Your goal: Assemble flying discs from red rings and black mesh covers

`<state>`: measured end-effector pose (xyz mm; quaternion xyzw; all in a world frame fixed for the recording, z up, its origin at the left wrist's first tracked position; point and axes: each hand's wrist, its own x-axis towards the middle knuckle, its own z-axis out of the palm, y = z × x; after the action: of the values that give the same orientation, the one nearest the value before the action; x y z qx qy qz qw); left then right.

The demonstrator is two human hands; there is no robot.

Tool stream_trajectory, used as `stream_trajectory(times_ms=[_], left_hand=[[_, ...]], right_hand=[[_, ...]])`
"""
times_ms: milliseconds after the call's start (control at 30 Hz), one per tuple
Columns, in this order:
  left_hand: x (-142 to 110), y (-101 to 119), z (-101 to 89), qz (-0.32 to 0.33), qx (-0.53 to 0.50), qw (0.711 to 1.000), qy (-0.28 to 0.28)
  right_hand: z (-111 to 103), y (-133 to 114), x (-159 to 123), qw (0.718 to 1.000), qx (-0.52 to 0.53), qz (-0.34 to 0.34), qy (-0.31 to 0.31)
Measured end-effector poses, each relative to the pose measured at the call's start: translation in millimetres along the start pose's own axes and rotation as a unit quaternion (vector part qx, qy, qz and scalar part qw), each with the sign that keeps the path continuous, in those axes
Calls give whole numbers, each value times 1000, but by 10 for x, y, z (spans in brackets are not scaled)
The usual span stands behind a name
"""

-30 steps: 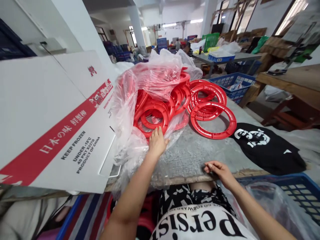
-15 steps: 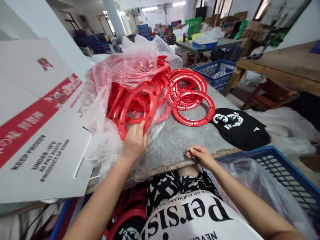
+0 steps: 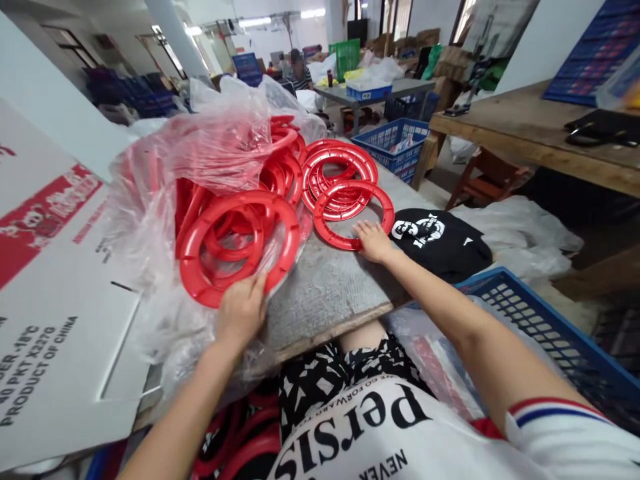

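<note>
My left hand [image 3: 242, 308] is closed on the near rim of a large red plastic ring [image 3: 187, 270], which tilts up in front of the heaped rings. Flat and with fingers stretched out, my right hand [image 3: 373, 241] touches the near right edge of another red ring [image 3: 327, 233] on the table. Behind that ring lie several more red rings [image 3: 345, 150], overlapping in a loose stack. A clear plastic bag [image 3: 215, 143] partly covers the big heap of rings at left. Right of my right hand lies a black cloth piece [image 3: 440, 247] with a white print.
A printed white carton [image 3: 45, 320] stands at left. On the right is a blue crate [image 3: 545, 333] with plastic film inside. The grey tabletop [image 3: 320, 293] ends near my lap. Farther off are a wooden table [image 3: 505, 140], stacked blue crates and a seated person.
My left hand has drawn its ring nearer and turned it to face me more. My right hand has moved forward from the table's edge onto the flat ring, its fingers now spread.
</note>
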<state>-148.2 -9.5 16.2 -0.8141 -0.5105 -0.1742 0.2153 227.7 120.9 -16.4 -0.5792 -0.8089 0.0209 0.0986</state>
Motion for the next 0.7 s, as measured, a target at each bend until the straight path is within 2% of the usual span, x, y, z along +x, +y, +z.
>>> stream_trajectory(times_ms=[133,233,333,433,500,567,633,700], left_hand=[[174,-542,130,-92,4,992,-84],[164,-787,264,-143,-3,982,-124],[126,-975,416,-216,-32,964,-148],[108,-1119,532,-281,-119,944,-126],[101,-1182,565,-289,-175,934,-116],[90,-1223,567,-276,-195,931,-136],[77,-1255,550,-260,-179,934,-169],[69,-1280,524,-247,-153,937,-193]], right_hand=[[11,-115,264,997,-26,-44,-52],[-74,-212,212,994,-44,-88,-47],[-166,-410,-123,990,-66,-126,-9],[-172,-637,-679,983,-60,-174,-10],[-116,-726,-1055,976,-59,-209,-19],[-23,-747,-1338,970,-47,-238,-21],[89,-720,-1488,967,-20,-254,-15],[195,-674,-1523,962,19,-271,-12]])
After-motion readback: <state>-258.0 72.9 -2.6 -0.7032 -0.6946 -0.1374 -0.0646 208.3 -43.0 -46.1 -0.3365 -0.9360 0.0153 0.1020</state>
